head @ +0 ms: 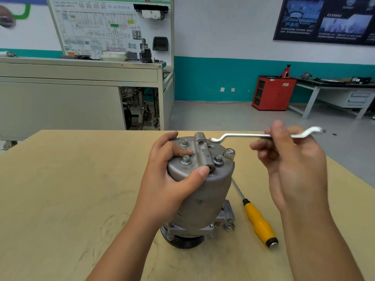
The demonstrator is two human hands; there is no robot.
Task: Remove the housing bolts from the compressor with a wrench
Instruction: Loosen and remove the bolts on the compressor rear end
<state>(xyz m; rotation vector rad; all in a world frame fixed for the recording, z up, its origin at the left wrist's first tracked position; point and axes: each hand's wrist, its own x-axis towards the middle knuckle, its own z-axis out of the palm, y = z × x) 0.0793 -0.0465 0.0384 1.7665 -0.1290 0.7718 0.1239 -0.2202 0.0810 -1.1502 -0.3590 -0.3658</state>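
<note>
1. Left hand (172, 179) curls over the grey cylindrical metal compressor (207, 199), with thumb and fingers gripping its domed cap among the hex bolts (185, 159).
2. Right hand (292, 165) pinches the silver offset ring wrench (243, 135) mid-shaft and holds it level, one ring end beside the cap's raised lug.
3. Compressor stands upright on the tan tabletop (60, 189), and a yellow-handled screwdriver (257, 220) lies just to its right.

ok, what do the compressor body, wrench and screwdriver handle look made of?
The compressor body: probably cast aluminium, dull matte grey with soft edges. The wrench: steel, likely chrome-plated, bright silver shine. The screwdriver handle: looks like plastic, smooth glossy yellow, black collar, metal end cap.
</note>
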